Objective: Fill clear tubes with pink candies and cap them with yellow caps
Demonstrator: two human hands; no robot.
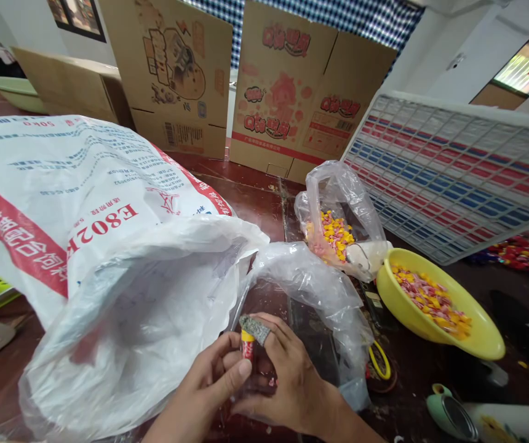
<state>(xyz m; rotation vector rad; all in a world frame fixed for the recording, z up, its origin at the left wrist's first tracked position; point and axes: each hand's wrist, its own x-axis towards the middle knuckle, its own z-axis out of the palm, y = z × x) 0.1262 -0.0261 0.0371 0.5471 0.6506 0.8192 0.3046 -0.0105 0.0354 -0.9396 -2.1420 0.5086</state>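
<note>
My left hand (218, 376) is closed on a small red tube with a yellow cap (247, 348), held upright between thumb and fingers. Over it curves my right hand (287, 369), its index finger wrapped in a grey fabric cover (255, 330) that touches the yellow cap. The right thumb is spread away from the fingers, lower down. To the left gapes a large white woven sack (154, 320), its mouth close to my left hand. A clear plastic bag (310, 277) lies just beyond my right hand.
At right, a yellow basin (430, 341) holds many small yellow and pink pieces; another clear bag (347, 191) holds similar ones. A white wire rack (458, 166) and cardboard boxes (287, 92) stand behind. Yellow-handled scissors (379, 363) and a green cup (451, 415) lie lower right.
</note>
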